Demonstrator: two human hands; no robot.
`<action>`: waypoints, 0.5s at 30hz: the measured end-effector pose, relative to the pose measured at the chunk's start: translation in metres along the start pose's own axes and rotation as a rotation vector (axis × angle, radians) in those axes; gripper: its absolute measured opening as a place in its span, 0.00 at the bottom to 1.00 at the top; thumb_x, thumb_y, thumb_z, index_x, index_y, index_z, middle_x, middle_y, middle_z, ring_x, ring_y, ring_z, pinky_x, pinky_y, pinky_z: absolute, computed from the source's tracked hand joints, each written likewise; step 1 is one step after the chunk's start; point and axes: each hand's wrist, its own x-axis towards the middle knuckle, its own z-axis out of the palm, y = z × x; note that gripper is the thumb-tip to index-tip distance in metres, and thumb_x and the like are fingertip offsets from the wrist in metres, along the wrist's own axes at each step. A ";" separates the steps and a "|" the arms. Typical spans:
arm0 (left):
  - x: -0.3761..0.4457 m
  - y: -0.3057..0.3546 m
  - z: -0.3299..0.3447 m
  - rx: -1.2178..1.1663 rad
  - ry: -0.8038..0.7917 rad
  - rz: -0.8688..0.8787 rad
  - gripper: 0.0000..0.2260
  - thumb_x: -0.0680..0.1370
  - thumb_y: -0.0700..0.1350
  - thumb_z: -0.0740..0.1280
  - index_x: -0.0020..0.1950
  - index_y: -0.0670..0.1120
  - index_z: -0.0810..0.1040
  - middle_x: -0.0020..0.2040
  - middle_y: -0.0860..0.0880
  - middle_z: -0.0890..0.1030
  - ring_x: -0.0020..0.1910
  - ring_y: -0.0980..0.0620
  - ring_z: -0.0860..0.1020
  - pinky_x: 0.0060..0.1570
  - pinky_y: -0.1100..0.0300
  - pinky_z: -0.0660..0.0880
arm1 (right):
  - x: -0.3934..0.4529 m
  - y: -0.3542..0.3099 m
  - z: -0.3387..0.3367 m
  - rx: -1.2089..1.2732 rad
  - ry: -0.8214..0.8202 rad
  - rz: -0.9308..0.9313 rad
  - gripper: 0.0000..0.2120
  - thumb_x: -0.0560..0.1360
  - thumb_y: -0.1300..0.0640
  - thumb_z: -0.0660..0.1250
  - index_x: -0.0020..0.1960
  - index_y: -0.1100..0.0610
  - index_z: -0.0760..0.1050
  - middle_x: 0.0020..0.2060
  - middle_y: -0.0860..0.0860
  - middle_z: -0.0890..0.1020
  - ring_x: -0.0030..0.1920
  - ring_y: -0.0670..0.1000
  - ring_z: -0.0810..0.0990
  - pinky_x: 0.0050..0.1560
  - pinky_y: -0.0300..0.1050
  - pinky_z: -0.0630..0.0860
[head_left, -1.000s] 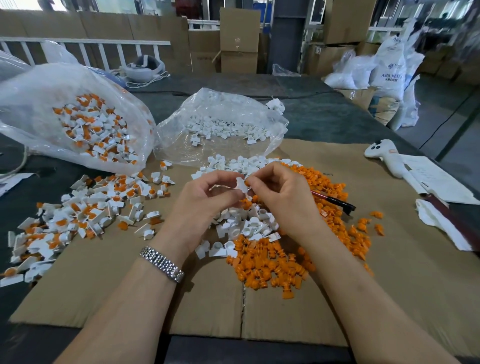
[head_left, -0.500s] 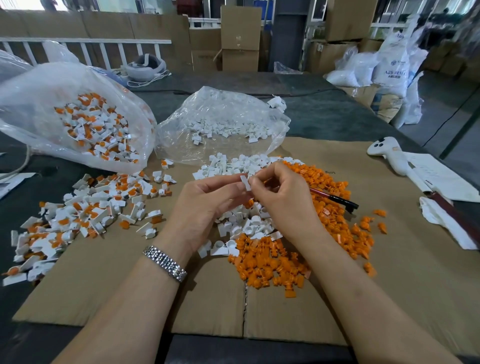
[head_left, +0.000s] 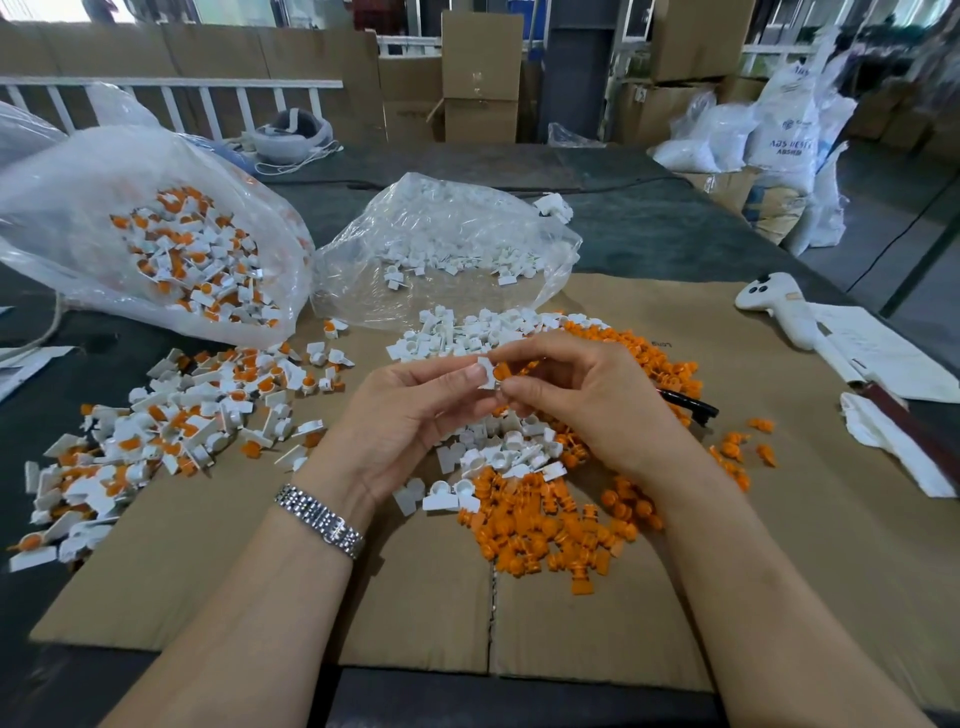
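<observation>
My left hand (head_left: 402, 415) pinches a small white plastic piece (head_left: 487, 372) between thumb and fingers, above the cardboard. My right hand (head_left: 582, 400) pinches an orange plug (head_left: 502, 372) against that white piece. Below the hands lie a heap of loose white pieces (head_left: 488, 447) and a heap of orange plugs (head_left: 540, 525). To the left is a spread of white pieces with orange plugs in them (head_left: 176, 421).
A clear bag of joined pieces (head_left: 156, 234) lies at the back left, a clear bag of white pieces (head_left: 447, 249) behind the hands. A black pen (head_left: 691, 405), a white handheld controller (head_left: 779, 306), papers (head_left: 883, 353) and a cloth (head_left: 893, 441) sit on the right. Brown cardboard (head_left: 260, 571) covers the dark table.
Both hands have stayed together over the heaps. The white piece has turned between the fingers, and the orange plug now shows at my right fingertips against it.
</observation>
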 end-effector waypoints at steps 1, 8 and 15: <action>0.000 0.000 0.000 -0.001 0.004 0.007 0.10 0.70 0.38 0.76 0.50 0.38 0.88 0.51 0.37 0.86 0.48 0.44 0.87 0.47 0.61 0.83 | 0.000 0.000 0.001 -0.011 0.014 -0.010 0.12 0.76 0.60 0.73 0.59 0.53 0.83 0.46 0.47 0.85 0.43 0.46 0.85 0.47 0.37 0.80; 0.001 -0.001 0.002 0.006 0.005 0.051 0.10 0.64 0.39 0.80 0.43 0.39 0.87 0.48 0.38 0.87 0.48 0.43 0.87 0.49 0.58 0.83 | 0.001 0.004 0.004 -0.186 0.096 -0.091 0.11 0.75 0.58 0.75 0.58 0.52 0.83 0.48 0.44 0.82 0.46 0.46 0.84 0.50 0.41 0.82; 0.002 -0.003 0.000 0.051 0.029 0.065 0.04 0.67 0.37 0.78 0.40 0.39 0.85 0.43 0.40 0.86 0.44 0.46 0.86 0.49 0.58 0.83 | 0.001 0.004 0.008 -0.274 0.106 -0.142 0.11 0.74 0.56 0.76 0.56 0.53 0.83 0.47 0.43 0.80 0.46 0.43 0.81 0.49 0.34 0.78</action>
